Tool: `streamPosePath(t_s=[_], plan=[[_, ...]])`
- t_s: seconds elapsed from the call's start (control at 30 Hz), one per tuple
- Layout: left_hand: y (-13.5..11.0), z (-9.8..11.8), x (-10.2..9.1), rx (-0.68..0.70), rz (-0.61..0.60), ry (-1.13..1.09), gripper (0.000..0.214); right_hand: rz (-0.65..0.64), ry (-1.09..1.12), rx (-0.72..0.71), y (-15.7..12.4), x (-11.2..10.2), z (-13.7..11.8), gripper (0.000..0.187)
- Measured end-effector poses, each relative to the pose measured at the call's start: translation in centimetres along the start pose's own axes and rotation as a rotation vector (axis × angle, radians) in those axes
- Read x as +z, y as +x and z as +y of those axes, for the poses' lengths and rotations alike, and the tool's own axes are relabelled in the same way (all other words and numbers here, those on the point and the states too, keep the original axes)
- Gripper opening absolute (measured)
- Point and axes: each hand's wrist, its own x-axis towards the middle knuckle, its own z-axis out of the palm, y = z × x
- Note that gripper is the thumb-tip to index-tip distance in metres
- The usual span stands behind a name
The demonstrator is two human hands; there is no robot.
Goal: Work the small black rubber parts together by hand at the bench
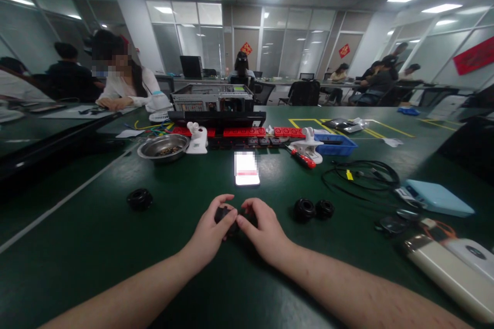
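Note:
My left hand and my right hand meet at the middle of the green table, fingers curled round a small black round part held between them. Most of that part is hidden by my fingers. Two similar black ring-shaped parts lie side by side to the right of my right hand. Another black ring part lies alone to the left. A lit phone lies flat just beyond my hands.
A metal bowl, white clamps, a red-handled screwdriver, a blue tray and an open computer case stand further back. Black cables, a light-blue box and power banks lie right. Other people sit at neighbouring desks.

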Motion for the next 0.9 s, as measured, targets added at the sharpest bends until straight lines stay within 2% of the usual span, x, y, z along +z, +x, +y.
streamPosePath(t_s=[0.1, 0.23, 0.37, 0.53, 0.67, 0.8, 0.9], plan=[[0.0, -0.3, 0.0, 0.018, 0.005, 0.0, 0.037, -0.063, -0.13, -0.035, 0.1, -0.1, 0.1, 0.022], [-0.1, -0.5, 0.1, 0.089, -0.007, 0.043, 0.042, -0.093, -0.149, -0.052, 0.2, 0.0, 0.1, 0.033], [-0.2, -0.4, 0.1, 0.144, 0.033, 0.112, 0.055, -0.083, -0.16, -0.018, 0.3, 0.1, 0.1, 0.031], [-0.2, -0.1, -0.3, 0.062, 0.001, -0.058, 0.058, -0.066, -0.041, -0.046, 0.3, 0.0, -0.1, 0.014], [-0.2, 0.2, -0.6, -0.048, -0.061, -0.209, 0.048, -0.046, 0.056, -0.151, -0.1, -0.5, -0.7, 0.033], [-0.2, 0.5, -0.4, -0.114, -0.054, -0.131, 0.053, -0.042, 0.032, -0.235, -0.7, -0.8, -1.3, 0.033], [-0.1, 0.4, -0.2, -0.101, -0.017, -0.108, 0.051, -0.005, 0.028, -0.209, -0.7, -0.7, -1.2, 0.042]])
